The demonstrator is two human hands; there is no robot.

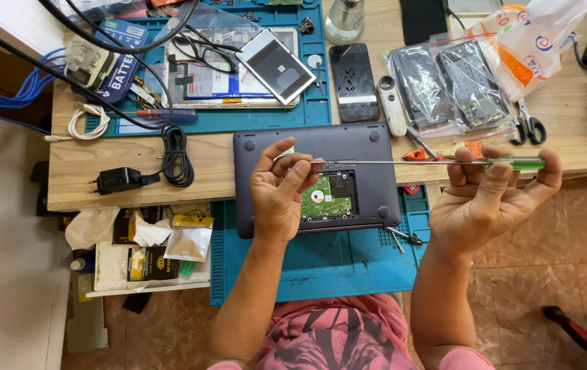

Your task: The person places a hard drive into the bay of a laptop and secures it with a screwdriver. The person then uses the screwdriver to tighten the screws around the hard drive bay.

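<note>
Nearest the person, the right hand (488, 199) is raised palm-up off the bench's near edge, its fingers (471, 170) curled around the green handle of a long screwdriver (512, 164) — thumb out to the side, the other fingers bent over the grip. The thin metal shaft runs level toward the left hand (281, 188), whose fingertips (300, 164) are pinched closed on the shaft's tip; what sits at the tip itself is too small to tell.

Below both hands lies an upturned dark laptop (369, 147), straddling the bench's near edge and a blue work mat (348, 267). A panel is off its base, and 1 green drive board (322, 199) shows in the bay, just beside the left hand.

Farther back — toward the far edge — lie a black phone (353, 82), 2 clear bags of parts (444, 85), scissors (530, 127), and a second blue mat (317, 109) carrying a dismantled tablet (231, 72). Near the left edge sit a black adapter (118, 180) and a coiled cable (177, 154).
</note>
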